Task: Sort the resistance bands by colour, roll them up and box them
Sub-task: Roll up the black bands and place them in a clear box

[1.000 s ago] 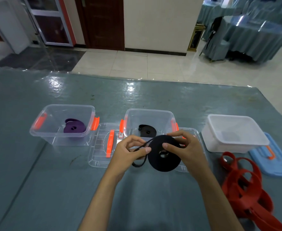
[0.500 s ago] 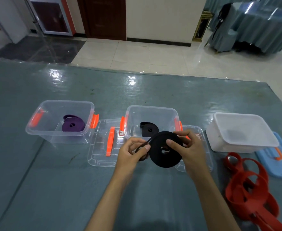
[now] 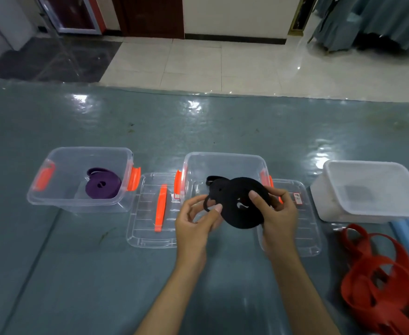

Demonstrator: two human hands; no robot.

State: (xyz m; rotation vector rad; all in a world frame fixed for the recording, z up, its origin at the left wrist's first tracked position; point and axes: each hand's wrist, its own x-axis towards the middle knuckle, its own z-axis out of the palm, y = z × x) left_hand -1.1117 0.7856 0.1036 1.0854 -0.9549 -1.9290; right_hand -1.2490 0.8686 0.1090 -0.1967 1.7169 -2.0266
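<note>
A person holds a rolled black resistance band [image 3: 241, 205] above the table between both hands. The right hand [image 3: 279, 215] grips the coil's right edge; the left hand [image 3: 195, 221] pinches its loose tail. Just beyond the hands sits a clear box [image 3: 225, 163] holding another black roll. Loose red bands [image 3: 380, 274] lie right of the right forearm.

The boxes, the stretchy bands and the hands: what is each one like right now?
Left clear plastic box: lid off, holds a rolled purple band.
Middle clear plastic box: lid off, a rolled black band partly visible inside.
Right white plastic box: lid off.
Black band roll: almost rolled, tail loose.
Red bands: unrolled heap.
Left hand: pinches the tail.
Right hand: grips the roll.
</note>
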